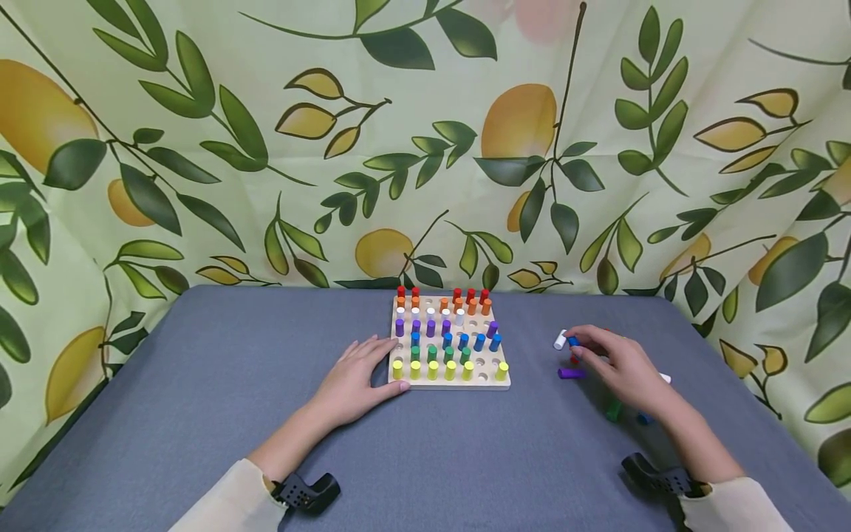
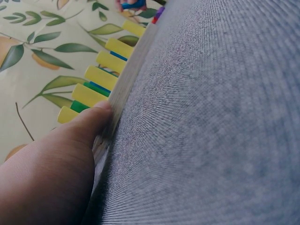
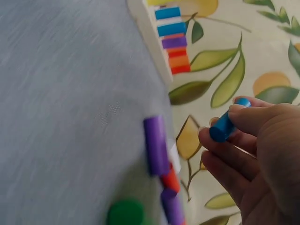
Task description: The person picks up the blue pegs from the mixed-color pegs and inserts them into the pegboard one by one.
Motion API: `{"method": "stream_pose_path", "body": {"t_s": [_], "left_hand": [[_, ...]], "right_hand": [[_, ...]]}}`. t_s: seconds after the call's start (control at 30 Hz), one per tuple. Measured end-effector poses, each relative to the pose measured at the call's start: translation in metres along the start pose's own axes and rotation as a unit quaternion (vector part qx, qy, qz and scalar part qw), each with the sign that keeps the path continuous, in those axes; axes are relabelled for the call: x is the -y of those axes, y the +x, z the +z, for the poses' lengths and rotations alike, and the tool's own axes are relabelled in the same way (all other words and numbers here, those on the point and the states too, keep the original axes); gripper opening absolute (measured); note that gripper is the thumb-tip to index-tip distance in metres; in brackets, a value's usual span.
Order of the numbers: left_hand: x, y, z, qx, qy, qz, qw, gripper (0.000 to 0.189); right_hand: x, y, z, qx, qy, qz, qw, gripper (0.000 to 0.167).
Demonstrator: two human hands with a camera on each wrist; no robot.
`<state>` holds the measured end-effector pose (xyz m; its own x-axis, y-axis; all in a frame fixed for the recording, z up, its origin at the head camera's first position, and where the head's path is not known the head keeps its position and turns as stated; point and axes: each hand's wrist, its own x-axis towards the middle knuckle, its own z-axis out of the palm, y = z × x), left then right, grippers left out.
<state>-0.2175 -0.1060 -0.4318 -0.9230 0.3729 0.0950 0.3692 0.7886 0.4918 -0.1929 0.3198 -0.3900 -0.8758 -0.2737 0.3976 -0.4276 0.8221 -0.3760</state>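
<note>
A wooden pegboard (image 1: 425, 383) with rows of coloured pegs stands at the table's middle. My left hand (image 1: 356, 377) rests against its left side, fingers extended, the thumb touching the front edge near the yellow pegs (image 2: 101, 77). To the right of the board, my right hand (image 1: 618, 366) pinches a blue peg (image 3: 224, 123) between thumb and fingers, tilted and raised above the table. Near that hand lie a white peg (image 1: 561, 339), a purple peg (image 1: 572, 374) and a green peg (image 1: 614, 411). Other loose pegs are partly hidden by the right hand and forearm.
The grey cloth-covered table (image 1: 219, 384) ends at a leaf-and-fruit patterned curtain (image 1: 425, 148) behind the board. Some holes in the board show no peg. Another blue peg (image 1: 645, 418) lies by the right forearm.
</note>
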Motion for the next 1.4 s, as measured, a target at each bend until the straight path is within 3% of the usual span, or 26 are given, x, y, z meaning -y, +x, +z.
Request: {"method": "stream_pose_path", "body": {"t_s": [0.3,0.6,0.93,1.4], "left_hand": [[0.0,-0.001,0.0,0.001,0.001,0.002,1.0,0.079],[0.001,0.0,0.0,-0.002,0.0,0.003,1.0,0.079],[0.001,0.001,0.0,-0.007,-0.013,-0.044,0.9989,0.081],[0.002,0.002,0.001,-0.006,-0.013,-0.015,0.9998,0.077]], "right_hand": [[0.028,0.026,0.002,0.027,0.034,0.002,0.999,0.021],[0.057,0.053,0.012,0.011,0.065,-0.031,0.9974,0.021],[0.09,0.08,0.025,0.043,0.109,-0.043,0.9921,0.022],[0.126,0.109,0.044,0.066,0.14,-0.055,0.9865,0.019]]}}
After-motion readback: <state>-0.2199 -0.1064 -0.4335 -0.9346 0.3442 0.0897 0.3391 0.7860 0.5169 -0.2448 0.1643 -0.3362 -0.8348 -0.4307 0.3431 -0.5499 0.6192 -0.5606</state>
